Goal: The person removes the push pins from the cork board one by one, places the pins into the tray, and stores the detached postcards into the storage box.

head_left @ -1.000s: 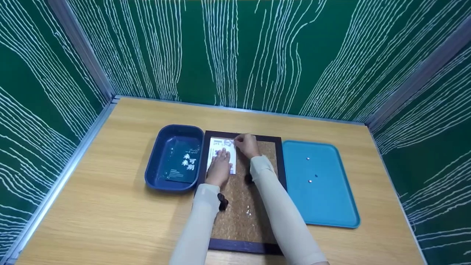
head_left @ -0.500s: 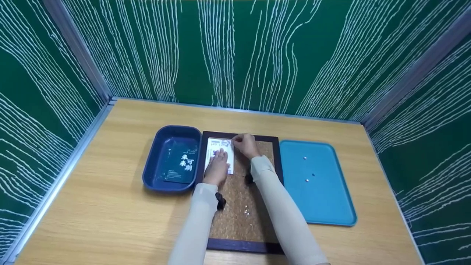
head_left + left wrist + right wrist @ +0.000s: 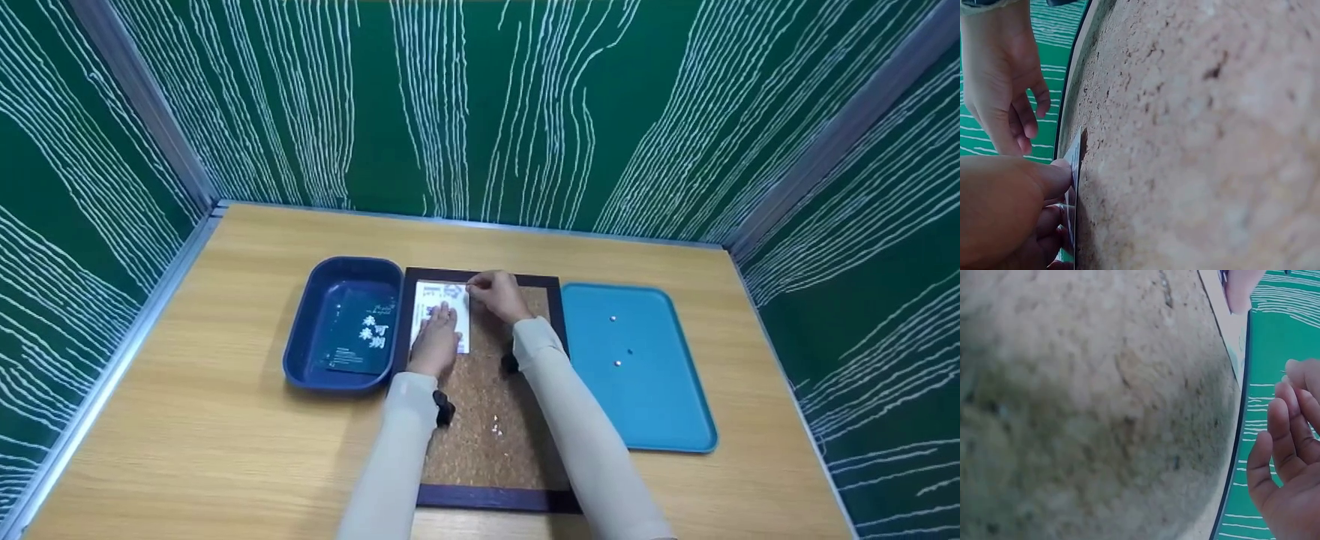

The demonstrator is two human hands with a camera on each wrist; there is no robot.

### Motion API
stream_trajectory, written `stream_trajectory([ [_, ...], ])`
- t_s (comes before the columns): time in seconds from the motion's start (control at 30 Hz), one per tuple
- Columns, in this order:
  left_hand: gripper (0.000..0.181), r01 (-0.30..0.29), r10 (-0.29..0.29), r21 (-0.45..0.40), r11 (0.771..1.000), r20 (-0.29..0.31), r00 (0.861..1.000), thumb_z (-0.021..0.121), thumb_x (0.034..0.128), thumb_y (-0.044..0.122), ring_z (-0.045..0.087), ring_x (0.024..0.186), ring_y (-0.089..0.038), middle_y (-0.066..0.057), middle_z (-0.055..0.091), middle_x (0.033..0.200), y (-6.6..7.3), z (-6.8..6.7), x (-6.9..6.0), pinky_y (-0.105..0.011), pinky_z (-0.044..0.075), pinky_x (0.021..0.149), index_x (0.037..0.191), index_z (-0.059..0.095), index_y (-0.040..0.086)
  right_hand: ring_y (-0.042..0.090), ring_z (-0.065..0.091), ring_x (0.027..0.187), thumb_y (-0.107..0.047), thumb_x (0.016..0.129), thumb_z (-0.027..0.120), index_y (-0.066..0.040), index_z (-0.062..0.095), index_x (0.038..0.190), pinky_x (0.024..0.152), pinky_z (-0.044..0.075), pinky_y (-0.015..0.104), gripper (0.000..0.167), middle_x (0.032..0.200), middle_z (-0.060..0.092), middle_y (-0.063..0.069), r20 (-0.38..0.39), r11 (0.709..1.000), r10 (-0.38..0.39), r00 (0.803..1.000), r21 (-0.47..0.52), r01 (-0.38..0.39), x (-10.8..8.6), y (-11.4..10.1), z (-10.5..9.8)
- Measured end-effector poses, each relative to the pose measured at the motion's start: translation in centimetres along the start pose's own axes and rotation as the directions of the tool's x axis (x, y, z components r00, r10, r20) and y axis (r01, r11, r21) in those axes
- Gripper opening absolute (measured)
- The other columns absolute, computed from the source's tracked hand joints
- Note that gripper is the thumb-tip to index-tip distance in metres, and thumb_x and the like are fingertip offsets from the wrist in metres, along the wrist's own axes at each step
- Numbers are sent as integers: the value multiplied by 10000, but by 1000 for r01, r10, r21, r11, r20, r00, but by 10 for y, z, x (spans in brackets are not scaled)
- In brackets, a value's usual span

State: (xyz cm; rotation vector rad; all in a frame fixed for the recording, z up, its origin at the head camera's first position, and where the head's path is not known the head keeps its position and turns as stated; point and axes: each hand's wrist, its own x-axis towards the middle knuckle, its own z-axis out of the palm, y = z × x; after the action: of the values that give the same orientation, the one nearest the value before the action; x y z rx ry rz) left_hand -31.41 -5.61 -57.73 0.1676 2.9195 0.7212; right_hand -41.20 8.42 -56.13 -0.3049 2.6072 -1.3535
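A white printed card [image 3: 463, 326] lies at the upper left of a dark-framed cork board [image 3: 465, 457]. My left hand [image 3: 437, 343] rests on it with extended fingers, holding it flat; the left wrist view shows the thumb [image 3: 1058, 179] at the card's edge. By the card's top right corner is my right hand [image 3: 502, 296]. In the right wrist view its thumb and forefinger pinch a tiny thumbtack [image 3: 1284, 373], mostly hidden by the fingertips, with a thin point showing. The other right fingers [image 3: 1280, 430] are loosely bent.
Left of the board stands a blue basin [image 3: 294, 367] holding a dark green card [image 3: 360, 337]. On the right, a turquoise tray [image 3: 652, 405] bears 3 tiny pieces. Several small shiny pieces [image 3: 496, 429] lie on the lower cork. Green patterned panels [image 3: 525, 112] enclose the wooden table [image 3: 187, 420].
The whole head view has shifted slightly to the left. Both hands keep their places, the left on the card and the right at its top right corner.
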Motion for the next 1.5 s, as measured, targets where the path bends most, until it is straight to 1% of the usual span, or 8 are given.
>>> stream_trajectory([
  [0.27,492,-1,1,0,1000,8,1000,444,1015,182,189,1475,-331,-182,253,1571,3,-1,-2,-468,183,1211,1458,365,-18,234,665,845,-146,941,606,-77,725,1045,707,580,299,173,961,700,66,15,1000,-2,1000,-6,2,-12,-7,-12],
  [0.47,491,-5,5,-5,1000,2,1000,433,1017,174,188,1474,-337,-191,246,1570,3,-1,-3,-471,180,1211,1457,358,-30,199,653,890,-174,939,617,-80,717,1075,801,583,322,193,1000,696,42,6,999,-12,1000,-35,13,-21,-11,-24],
  [0.6,491,-9,9,6,1000,-5,1000,441,1014,174,201,1468,-347,-202,256,1564,3,-2,-4,-480,192,1206,1453,365,-34,181,638,896,-195,929,630,-83,716,1083,827,576,321,209,1007,692,20,1,999,-21,1000,-50,21,-26,-11,-34],
  [0.8,497,-4,4,21,1000,11,1000,434,1017,182,189,1471,-350,-203,240,1570,3,-1,-4,-482,183,1208,1460,352,-28,209,622,886,-202,920,638,-86,726,1064,802,568,319,205,996,695,28,8,999,-30,1000,-12,30,-34,-7,-50],
  [1.0,501,-11,11,8,1000,15,1000,426,1020,181,174,1473,-356,-207,222,1574,2,-1,-4,-488,168,1210,1465,337,-34,203,619,865,-194,897,654,-104,741,1013,773,568,316,170,995,703,51,-35,996,-72,997,-58,70,-41,-1,-67],
  [1.1,502,-11,11,-1,1000,14,1000,423,1022,181,169,1475,-352,-205,217,1576,2,-2,-5,-487,160,1212,1466,334,-34,216,618,855,-169,889,653,-49,738,1012,763,567,333,192,991,709,86,-47,991,-117,992,-68,113,-46,5,-75],
  [1.2,500,-10,10,-4,1000,12,1000,425,1020,176,170,1475,-350,-204,219,1575,2,-3,-5,-488,161,1211,1462,337,-40,216,616,864,-158,890,651,-8,731,1025,774,565,338,216,1001,707,102,-55,988,-140,989,-72,136,-51,12,-84],
  [1.5,505,-10,10,-2,1000,39,999,393,1034,193,134,1486,-328,-183,192,1587,3,-3,-7,-467,134,1221,1482,302,-23,208,596,865,-184,917,638,-20,727,1034,737,527,312,221,981,688,90,-75,985,-141,987,-113,132,-74,31,-113],
])
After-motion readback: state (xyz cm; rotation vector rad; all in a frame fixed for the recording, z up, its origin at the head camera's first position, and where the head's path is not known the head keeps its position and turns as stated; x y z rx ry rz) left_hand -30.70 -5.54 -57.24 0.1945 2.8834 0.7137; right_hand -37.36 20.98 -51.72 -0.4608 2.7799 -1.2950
